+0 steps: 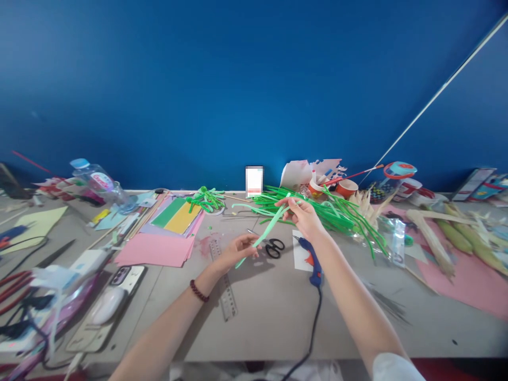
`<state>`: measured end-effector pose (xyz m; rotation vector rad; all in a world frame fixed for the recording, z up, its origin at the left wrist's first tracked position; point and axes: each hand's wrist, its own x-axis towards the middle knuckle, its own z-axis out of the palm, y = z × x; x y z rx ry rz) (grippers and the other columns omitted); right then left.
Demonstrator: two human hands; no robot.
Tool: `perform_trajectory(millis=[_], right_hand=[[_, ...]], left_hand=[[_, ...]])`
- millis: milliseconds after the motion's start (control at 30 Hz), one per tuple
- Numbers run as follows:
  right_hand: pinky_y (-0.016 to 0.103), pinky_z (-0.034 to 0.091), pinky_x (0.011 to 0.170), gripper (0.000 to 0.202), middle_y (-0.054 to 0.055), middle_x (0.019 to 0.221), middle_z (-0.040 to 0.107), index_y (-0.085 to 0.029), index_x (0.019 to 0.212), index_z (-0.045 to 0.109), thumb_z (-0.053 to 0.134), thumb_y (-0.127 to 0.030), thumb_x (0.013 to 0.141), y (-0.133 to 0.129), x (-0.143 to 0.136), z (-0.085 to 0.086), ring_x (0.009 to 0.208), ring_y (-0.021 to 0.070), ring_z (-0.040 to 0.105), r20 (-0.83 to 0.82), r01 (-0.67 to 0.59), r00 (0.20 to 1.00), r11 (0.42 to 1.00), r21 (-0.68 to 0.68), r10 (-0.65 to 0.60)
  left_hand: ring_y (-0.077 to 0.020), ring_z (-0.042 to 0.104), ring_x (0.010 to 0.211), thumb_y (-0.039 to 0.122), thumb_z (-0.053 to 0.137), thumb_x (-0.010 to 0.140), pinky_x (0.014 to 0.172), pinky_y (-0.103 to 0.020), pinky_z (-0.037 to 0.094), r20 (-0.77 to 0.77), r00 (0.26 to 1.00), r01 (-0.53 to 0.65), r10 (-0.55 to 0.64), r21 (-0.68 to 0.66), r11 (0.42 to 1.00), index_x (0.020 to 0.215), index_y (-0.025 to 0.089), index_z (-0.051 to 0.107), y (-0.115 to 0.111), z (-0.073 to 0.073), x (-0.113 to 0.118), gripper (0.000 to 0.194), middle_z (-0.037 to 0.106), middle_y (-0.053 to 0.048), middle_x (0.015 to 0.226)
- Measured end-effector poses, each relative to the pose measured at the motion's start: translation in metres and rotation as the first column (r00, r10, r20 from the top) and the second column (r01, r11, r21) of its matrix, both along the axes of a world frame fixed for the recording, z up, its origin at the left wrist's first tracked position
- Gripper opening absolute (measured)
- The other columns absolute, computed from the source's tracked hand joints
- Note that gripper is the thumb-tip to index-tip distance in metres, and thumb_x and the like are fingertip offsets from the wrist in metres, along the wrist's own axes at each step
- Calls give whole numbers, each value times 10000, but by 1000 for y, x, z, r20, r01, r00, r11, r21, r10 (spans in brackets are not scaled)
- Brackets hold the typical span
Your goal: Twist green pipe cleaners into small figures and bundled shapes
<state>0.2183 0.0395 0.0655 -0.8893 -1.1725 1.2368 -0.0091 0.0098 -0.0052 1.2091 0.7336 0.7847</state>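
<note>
Light green pipe cleaners (pixel 270 226) stretch at a slant between my two hands above the table. My left hand (pixel 240 251) is closed around their lower part, with an end sticking out below. Up and to the right, my right hand (pixel 300 211) pinches the upper part between thumb and fingers. How many strands I hold is hard to tell. Black-handled scissors (pixel 274 248) lie beneath, partly covered by my left hand. A clear ruler (pixel 227 296) passes under my left wrist. By my right forearm, a blue glue gun (pixel 315 264) rests on white paper (pixel 300 254).
A pile of green pipe cleaners (pixel 341 217) spreads behind my right hand. Coloured sheets (pixel 159 248) and a phone (pixel 130 278) with a white case on it lie left. The glue gun's cord (pixel 315 323) runs off the front edge. A blue wall (pixel 238 106) closes the back.
</note>
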Motion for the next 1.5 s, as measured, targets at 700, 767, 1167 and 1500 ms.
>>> perform_trajectory(millis=[700,767,1167,1500], right_hand=[[219,431,512,350,1,676,575,-143,754,682,706,-473,639,-17,-45,-21,577,101,517,322,-97,930,964,-247,176],[211,407,490,348,-3,684,566,-138,723,685,703,-476,643,-17,-45,-21,537,81,489,345,-101,921,965,-240,182],[233,491,544,360,41,717,669,-148,722,677,677,-503,669,-16,-50,-26,606,124,574,284,-168,935,972,-167,210],[268,520,602,333,76,823,704,-150,789,673,597,-473,765,-13,-49,-35,667,151,631,361,-168,908,975,-145,210]], left_hand=[[-62,413,537,370,802,575,521,-197,320,23,979,-202,202,8,979,691,151,549,-3,8,9,355,495,41,617],[-55,394,522,374,804,569,510,-194,307,6,978,-206,206,12,978,672,150,526,-3,8,9,371,479,49,604],[-58,440,494,386,780,606,483,-192,348,-16,983,-183,183,15,983,702,147,537,0,5,6,354,508,45,582],[-136,592,653,374,704,696,541,-214,415,-42,989,-145,145,5,989,773,141,582,1,5,2,274,656,-45,695]])
